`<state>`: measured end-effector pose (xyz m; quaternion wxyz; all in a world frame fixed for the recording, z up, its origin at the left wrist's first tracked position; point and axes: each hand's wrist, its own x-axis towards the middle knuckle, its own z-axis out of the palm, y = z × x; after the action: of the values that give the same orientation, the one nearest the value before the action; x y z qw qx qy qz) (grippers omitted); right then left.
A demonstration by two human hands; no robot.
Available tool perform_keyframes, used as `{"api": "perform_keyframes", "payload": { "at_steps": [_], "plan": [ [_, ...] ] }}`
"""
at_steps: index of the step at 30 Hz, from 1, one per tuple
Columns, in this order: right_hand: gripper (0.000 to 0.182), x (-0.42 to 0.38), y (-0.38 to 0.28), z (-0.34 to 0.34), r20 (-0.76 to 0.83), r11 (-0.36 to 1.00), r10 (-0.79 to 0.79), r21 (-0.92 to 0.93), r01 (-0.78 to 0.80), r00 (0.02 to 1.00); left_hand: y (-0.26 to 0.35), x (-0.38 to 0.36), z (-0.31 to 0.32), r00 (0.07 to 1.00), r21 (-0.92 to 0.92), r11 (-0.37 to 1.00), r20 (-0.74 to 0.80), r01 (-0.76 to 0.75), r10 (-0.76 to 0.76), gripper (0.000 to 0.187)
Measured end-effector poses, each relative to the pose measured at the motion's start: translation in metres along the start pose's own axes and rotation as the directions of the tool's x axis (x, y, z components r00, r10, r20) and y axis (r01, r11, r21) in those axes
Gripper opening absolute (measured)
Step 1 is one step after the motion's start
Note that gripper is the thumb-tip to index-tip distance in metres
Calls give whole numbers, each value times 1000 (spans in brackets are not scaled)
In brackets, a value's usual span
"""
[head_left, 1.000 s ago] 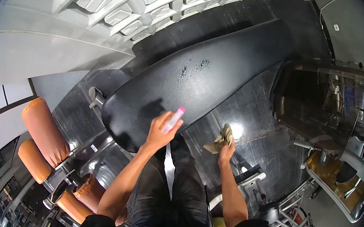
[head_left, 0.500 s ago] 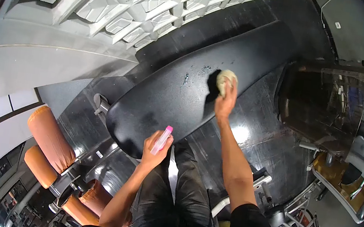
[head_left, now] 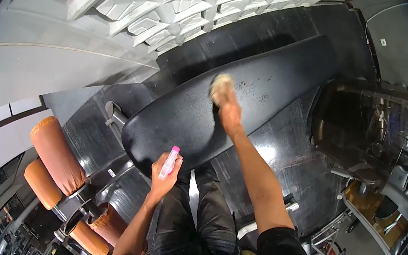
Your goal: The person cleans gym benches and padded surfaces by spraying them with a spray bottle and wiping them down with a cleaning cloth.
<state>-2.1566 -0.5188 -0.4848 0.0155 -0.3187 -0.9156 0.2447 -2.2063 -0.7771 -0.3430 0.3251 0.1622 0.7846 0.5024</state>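
"While the pale cloth (head_left: 221, 87) is at the bench's far long edge, about midway along, what is the grip?"

"Right hand (head_left: 229, 111): fingers closed over the bunched cloth. Left hand (head_left: 165, 170): fingers wrapped round the pink-topped bottle (head_left: 169, 161), above the near long edge of the black bench (head_left: 179, 119), towards its rounded left end."

"Possible faults?"

"Judged: a loose fold could slip from the fingers if dragged hard; specks (head_left: 266, 81) right of the cloth could smear if caught by its edge. A squeezed bottle might discharge unintentionally."

"Unresolved?"

"Cloth and right fingers motion-blurred; pressure unreadable. Cloth's underside hidden. Whether specks are liquid or grit: cannot tell. Orange rollers (head_left: 58, 155) stand left, lower ones partly hidden."
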Motion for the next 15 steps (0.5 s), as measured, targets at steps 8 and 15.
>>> {"api": "perform_keyframes", "payload": {
  "at_steps": [8, 15],
  "plan": [
    [60, 19, -2, -4, 2, 969, -243, -41, 243, 970, 2, 2, -2, 999, -23, 999, -21, 35, -36, 8],
    [68, 40, 9, 2, 80, 846, -531, -3, 533, 843, 3, 2, -10, 998, -10, 999, -46, 36, -37, 9]
  ]
}}
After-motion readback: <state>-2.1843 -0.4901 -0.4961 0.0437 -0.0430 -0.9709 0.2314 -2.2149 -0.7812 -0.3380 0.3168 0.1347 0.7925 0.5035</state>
